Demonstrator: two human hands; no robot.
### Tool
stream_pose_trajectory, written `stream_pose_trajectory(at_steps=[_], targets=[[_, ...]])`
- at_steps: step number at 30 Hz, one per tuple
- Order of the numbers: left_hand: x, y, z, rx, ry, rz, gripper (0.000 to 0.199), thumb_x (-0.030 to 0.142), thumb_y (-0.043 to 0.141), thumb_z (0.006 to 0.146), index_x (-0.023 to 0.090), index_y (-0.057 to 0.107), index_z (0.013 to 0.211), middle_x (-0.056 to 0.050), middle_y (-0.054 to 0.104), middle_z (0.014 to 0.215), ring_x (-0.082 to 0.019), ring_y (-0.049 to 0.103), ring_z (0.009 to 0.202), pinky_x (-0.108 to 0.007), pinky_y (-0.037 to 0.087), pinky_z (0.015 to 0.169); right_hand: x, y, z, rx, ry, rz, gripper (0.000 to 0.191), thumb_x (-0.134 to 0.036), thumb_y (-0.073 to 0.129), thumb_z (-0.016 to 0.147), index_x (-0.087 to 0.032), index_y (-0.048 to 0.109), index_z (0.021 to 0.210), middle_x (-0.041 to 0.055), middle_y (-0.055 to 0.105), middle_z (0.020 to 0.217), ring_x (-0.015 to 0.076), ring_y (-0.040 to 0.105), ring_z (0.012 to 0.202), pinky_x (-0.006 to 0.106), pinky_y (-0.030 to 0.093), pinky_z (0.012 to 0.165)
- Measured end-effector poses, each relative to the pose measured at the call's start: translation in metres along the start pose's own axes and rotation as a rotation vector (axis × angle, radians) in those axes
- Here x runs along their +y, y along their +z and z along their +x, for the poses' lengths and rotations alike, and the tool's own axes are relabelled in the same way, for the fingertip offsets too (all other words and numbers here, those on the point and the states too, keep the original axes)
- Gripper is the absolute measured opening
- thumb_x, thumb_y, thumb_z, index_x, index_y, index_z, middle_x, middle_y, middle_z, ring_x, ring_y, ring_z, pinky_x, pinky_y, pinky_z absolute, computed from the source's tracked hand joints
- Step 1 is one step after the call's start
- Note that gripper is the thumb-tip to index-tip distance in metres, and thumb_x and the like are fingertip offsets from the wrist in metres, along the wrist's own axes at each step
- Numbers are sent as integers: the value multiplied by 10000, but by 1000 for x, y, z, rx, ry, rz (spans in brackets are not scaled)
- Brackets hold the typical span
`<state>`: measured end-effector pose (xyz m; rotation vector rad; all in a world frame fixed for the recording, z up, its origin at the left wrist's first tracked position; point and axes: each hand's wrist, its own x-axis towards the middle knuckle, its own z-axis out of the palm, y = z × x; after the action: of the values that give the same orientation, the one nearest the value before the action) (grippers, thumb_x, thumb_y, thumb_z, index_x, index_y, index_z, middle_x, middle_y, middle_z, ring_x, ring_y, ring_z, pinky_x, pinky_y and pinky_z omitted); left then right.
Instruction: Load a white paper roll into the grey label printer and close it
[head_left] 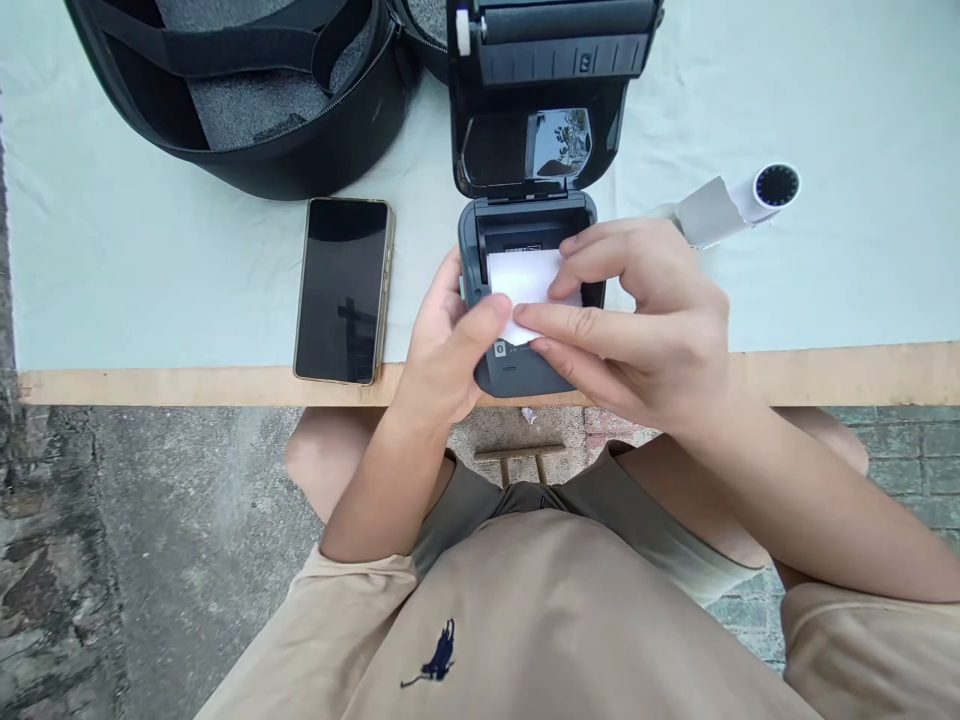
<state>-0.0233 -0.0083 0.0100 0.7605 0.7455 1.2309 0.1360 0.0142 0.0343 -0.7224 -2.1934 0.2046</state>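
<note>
So the little label printer [525, 378] is sitting at the near edge of the worktop [847, 260], lid [540, 60] flipped wide open. White paper [517, 272] is in the open bay. Left hand [441, 352] has its grip closed round the printer's left side, thumb on the paper. Right hand's [660, 315] grip is nearly closed, fingertips bunched on the same paper. Smartphone [341, 290] lies left of the printer, black zip case [322, 165] open behind it, white roll [712, 212] off to the right.
</note>
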Motion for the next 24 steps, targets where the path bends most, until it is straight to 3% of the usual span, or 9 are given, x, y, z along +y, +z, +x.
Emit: stream_pose_trajectory(at_steps=[3,7,11,15,20,24], targets=[[0,-2,-2,10,33,93,350,317,633,825,229,516,1143,-42,664,1018,-247,620,1140,-294,577,794,4,1,-3,31,40,101,168,-236,607,793,-220,652,954,62,553,956,193,557,1006,440,516,966],[0,-1,-3,28,51,138,378,321,672,793,229,524,1129,-31,665,975,-236,661,1042,-258,571,707,5,3,-8,100,316,198,318,-318,610,794,-269,596,1108,84,480,1085,209,496,1124,454,487,1027],[-2,-2,-3,36,78,129,438,300,725,736,214,525,1116,-34,663,992,-212,680,946,-280,580,746,5,2,-11,-57,558,463,549,-325,603,819,-327,380,1320,69,372,1335,195,457,1237,364,533,980],[-7,-6,-1,10,108,92,483,335,734,712,199,511,1118,-58,659,1006,-230,685,936,-306,585,752,5,0,-10,-134,525,616,597,-278,596,834,-337,305,1352,32,317,1418,151,483,1214,229,563,853],[-16,-12,5,32,136,67,585,355,774,644,211,493,1136,-50,655,968,-215,695,826,-295,593,629,4,2,-9,-118,542,697,618,-285,624,812,-310,302,1338,20,278,1432,166,462,1240,237,559,857],[-18,-14,7,4,128,112,590,363,787,612,208,500,1104,-58,658,964,-234,695,845,-316,595,641,3,3,-12,-130,600,766,752,-300,639,794,-330,169,1379,37,199,1485,199,296,1388,244,572,852]])
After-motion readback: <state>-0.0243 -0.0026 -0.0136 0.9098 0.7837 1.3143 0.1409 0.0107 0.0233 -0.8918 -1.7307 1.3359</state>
